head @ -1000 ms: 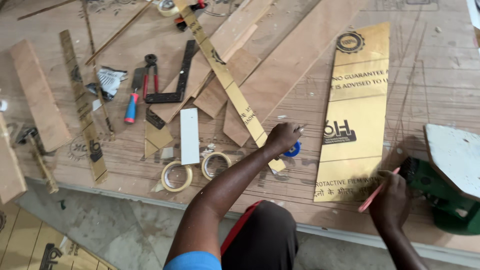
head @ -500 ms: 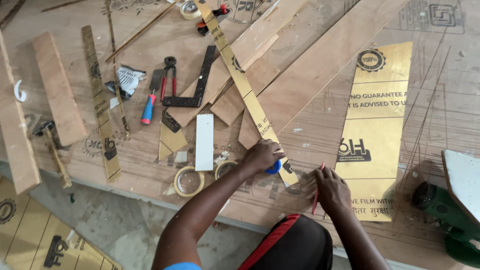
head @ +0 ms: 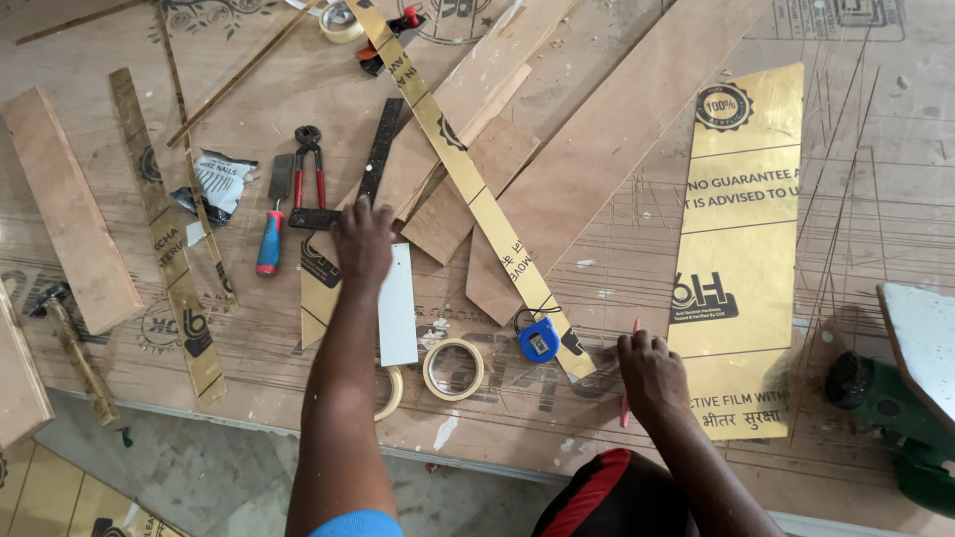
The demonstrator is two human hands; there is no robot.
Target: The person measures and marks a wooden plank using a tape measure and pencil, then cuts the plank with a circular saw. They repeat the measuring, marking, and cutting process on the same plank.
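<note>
Head view down onto a cluttered plywood workbench [head: 617, 60]. Starting at the left: a hammer [head: 62, 323] near the bench edge, a plywood offcut [head: 68, 207], a narrow gold laminate strip [head: 167, 234] with dark print, a torn silver packet [head: 221, 179], a blue-and-red-handled chisel [head: 273, 224] and red-handled pincers [head: 309, 164].

The left hand [head: 362, 239] lies palm-down, fingers spread, on the corner of the black try square [head: 373, 164], touching it rather than gripping it; a white rectangular strip [head: 398, 303] lies just beside. By the look of it this is a marking-out step, and the next move calls for closing that hand on the square.

Further right sit a tape roll [head: 454, 369], a blue tape measure [head: 538, 340] and a long diagonal gold strip [head: 468, 179]. The right hand [head: 652, 373] is closed on a red pencil [head: 629, 383], point down, beside a wide gold laminate sheet [head: 741, 249] bearing a round black seal and black lettering. A green power tool [head: 890, 403] sits at the far right.
</note>
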